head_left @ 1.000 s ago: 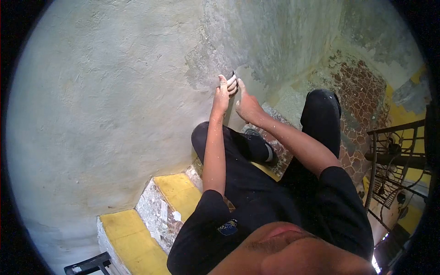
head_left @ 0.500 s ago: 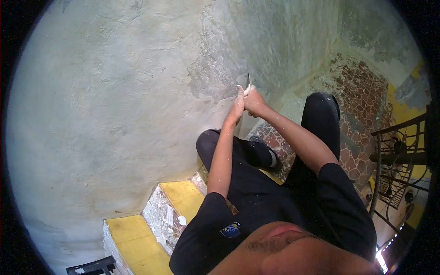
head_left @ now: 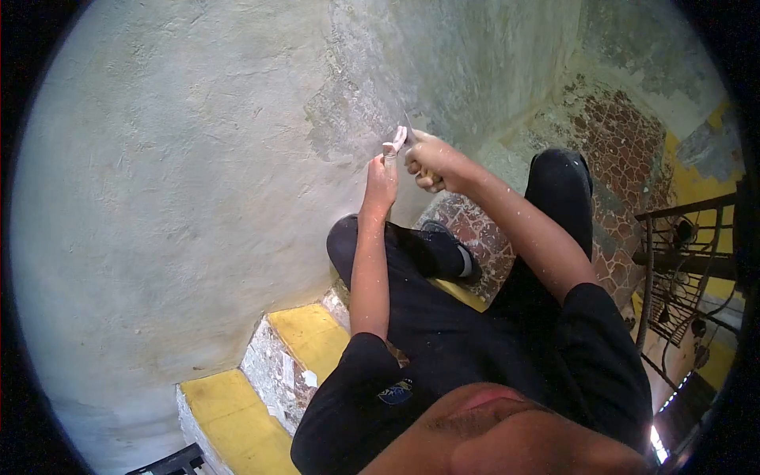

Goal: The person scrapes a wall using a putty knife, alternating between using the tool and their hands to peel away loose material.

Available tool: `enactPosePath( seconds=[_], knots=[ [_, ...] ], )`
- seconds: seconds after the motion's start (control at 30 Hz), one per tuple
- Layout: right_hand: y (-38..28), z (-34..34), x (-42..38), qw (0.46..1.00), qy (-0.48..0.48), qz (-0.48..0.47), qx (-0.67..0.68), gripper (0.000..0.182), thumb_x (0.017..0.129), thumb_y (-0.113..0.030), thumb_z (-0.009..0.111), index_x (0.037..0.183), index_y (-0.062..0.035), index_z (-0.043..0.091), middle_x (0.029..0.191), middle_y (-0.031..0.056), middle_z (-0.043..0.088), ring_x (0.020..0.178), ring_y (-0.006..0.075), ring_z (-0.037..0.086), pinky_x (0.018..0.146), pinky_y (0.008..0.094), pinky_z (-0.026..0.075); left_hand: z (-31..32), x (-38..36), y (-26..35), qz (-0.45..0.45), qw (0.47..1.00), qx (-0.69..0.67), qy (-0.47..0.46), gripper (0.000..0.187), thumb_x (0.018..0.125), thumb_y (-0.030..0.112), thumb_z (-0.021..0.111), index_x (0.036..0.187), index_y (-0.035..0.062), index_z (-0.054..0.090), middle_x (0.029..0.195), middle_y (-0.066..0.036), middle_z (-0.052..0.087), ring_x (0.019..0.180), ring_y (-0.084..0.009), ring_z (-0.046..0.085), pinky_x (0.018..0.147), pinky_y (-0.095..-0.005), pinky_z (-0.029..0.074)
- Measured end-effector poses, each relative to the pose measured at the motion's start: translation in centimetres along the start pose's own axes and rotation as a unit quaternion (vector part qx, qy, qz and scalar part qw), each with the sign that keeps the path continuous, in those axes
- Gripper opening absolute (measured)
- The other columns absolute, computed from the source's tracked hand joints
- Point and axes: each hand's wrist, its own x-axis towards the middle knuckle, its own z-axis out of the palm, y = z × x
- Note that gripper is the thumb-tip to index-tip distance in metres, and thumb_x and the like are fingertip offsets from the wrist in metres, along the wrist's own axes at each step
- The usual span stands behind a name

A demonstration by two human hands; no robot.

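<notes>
My right hand [head_left: 437,162] is closed around the handle of a putty knife [head_left: 408,127], its thin blade seen nearly edge-on and pointing up toward the wall. Just left of it, my left hand [head_left: 380,186] grips a narrow, pale, flat-ended tool [head_left: 389,150], whose exact kind I cannot make out. A lump of white putty [head_left: 400,136] sits between the two tools, close to both. Behind them is the plastered wall [head_left: 190,174], with a rougher grey patch [head_left: 356,111] near the blade. White specks dot both forearms.
Yellow-topped steps [head_left: 233,419] with white-smeared risers descend at the lower left. A brown tiled landing [head_left: 613,142] lies to the right, beside a dark metal railing [head_left: 685,269]. My bent knees [head_left: 558,190] are below my hands. A black object [head_left: 174,461] is at the bottom left edge.
My hands have moved apart slightly, the left one leftward and down. The putty knife's blade has turned edge-on, and white putty now shows between the tools.
</notes>
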Motion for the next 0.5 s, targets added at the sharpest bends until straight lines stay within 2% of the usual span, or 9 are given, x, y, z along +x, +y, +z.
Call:
enactPosePath(
  seconds=[0.07, 0.1, 0.13, 0.17, 0.2, 0.23, 0.27, 0.33, 0.5],
  knots=[
    [-0.7, -1.4, 0.9, 0.997, -0.043, 0.039, 0.044, 0.035, 0.090, -0.002, 0.046, 0.122, -0.0157, 0.048, 0.070, -0.0013, 0.044, 0.041, 0.0064, 0.034, 0.033, 0.0241, 0.019, -0.1, -0.3, 0.4, 0.005, 0.999, 0.044, 0.012, 0.078, 0.111, 0.059, 0.029, 0.132, -0.0086, 0.061, 0.084, -0.021, 0.069, 0.074, -0.0246, 0.049, 0.079, -0.0437, 0.047],
    [-1.1, -1.8, 0.9, 0.996, -0.046, 0.037, 0.063, 0.022, 0.092, -0.002, 0.045, 0.111, -0.0128, 0.045, 0.070, -0.0025, 0.045, 0.040, 0.0036, 0.033, 0.031, 0.0224, 0.018, -0.3, -0.5, 1.7, 0.023, 0.999, 0.038, 0.014, 0.071, 0.111, 0.053, 0.034, 0.131, -0.0087, 0.062, 0.093, -0.024, 0.070, 0.081, -0.0270, 0.057, 0.083, -0.0421, 0.049],
    [-1.6, -2.2, 1.0, 0.996, -0.046, 0.039, 0.061, 0.022, 0.092, -0.002, 0.045, 0.111, -0.0128, 0.045, 0.070, -0.0025, 0.045, 0.040, 0.0036, 0.033, 0.031, 0.0224, 0.018, -0.4, -0.7, 2.5, 0.041, 0.999, 0.031, 0.017, 0.063, 0.112, 0.047, 0.039, 0.129, -0.0088, 0.063, 0.102, -0.027, 0.072, 0.087, -0.0295, 0.065, 0.087, -0.0404, 0.051],
    [-2.1, -2.6, 1.1, 0.993, -0.064, 0.053, 0.088, 0.014, 0.092, -0.003, 0.045, 0.103, -0.0114, 0.046, 0.068, -0.0025, 0.044, 0.039, 0.0032, 0.033, 0.029, 0.0217, 0.018, -0.3, -0.7, 3.2, 0.039, 0.999, 0.029, 0.018, 0.063, 0.112, 0.047, 0.039, 0.129, -0.0088, 0.063, 0.102, -0.027, 0.072, 0.087, -0.0295, 0.065, 0.087, -0.0404, 0.051],
    [-2.6, -3.0, 1.3, 0.988, -0.080, 0.067, 0.115, 0.007, 0.093, -0.004, 0.046, 0.096, -0.0100, 0.047, 0.067, -0.0025, 0.044, 0.037, 0.0028, 0.032, 0.027, 0.0209, 0.018, -0.1, -0.6, 3.5, 0.127, 0.990, 0.039, 0.054, 0.051, 0.110, 0.037, 0.046, 0.128, -0.0074, 0.065, 0.112, -0.027, 0.071, 0.100, -0.0323, 0.067, 0.093, -0.0397, 0.052],
    [-3.2, -3.6, 1.4, 0.976, -0.120, 0.092, 0.158, 0.018, 0.095, -0.009, 0.046, 0.078, -0.0109, 0.044, 0.064, -0.0018, 0.044, 0.035, 0.0033, 0.034, 0.023, 0.0218, 0.021, 0.0, -0.6, 4.0, 0.213, 0.972, 0.048, 0.090, 0.039, 0.108, 0.026, 0.053, 0.127, -0.0060, 0.066, 0.122, -0.026, 0.070, 0.113, -0.0350, 0.070, 0.098, -0.0390, 0.052],
    [-3.5, -4.0, 1.6, 0.976, -0.120, 0.096, 0.156, 0.018, 0.095, -0.009, 0.046, 0.078, -0.0109, 0.044, 0.064, -0.0018, 0.044, 0.035, 0.0033, 0.034, 0.023, 0.0218, 0.021, -0.1, -0.6, 4.4, 0.210, 0.972, 0.045, 0.091, 0.039, 0.108, 0.026, 0.053, 0.127, -0.0060, 0.066, 0.122, -0.026, 0.070, 0.113, -0.0350, 0.070, 0.098, -0.0390, 0.052],
    [-4.1, -4.4, 2.1, 0.943, -0.151, 0.130, 0.266, 0.031, 0.098, -0.015, 0.044, 0.068, -0.0113, 0.041, 0.063, -0.0004, 0.045, 0.033, 0.0058, 0.036, 0.020, 0.0253, 0.024, -0.2, -0.9, 5.2, 0.224, 0.966, 0.087, 0.098, 0.029, 0.100, 0.007, 0.060, 0.127, -0.0019, 0.068, 0.135, -0.023, 0.064, 0.131, -0.0341, 0.061, 0.107, -0.0394, 0.050],
    [-4.7, -4.5, 2.7, 0.887, -0.197, 0.185, 0.374, 0.032, 0.100, -0.014, 0.037, 0.069, -0.0089, 0.043, 0.061, 0.0013, 0.044, 0.032, 0.0097, 0.038, 0.021, 0.0289, 0.029, 0.7, 0.1, 4.7, 0.218, 0.958, 0.097, 0.156, 0.030, 0.097, 0.003, 0.062, 0.126, -0.0002, 0.070, 0.129, -0.022, 0.068, 0.122, -0.0356, 0.066, 0.102, -0.0401, 0.053]
  ],
)
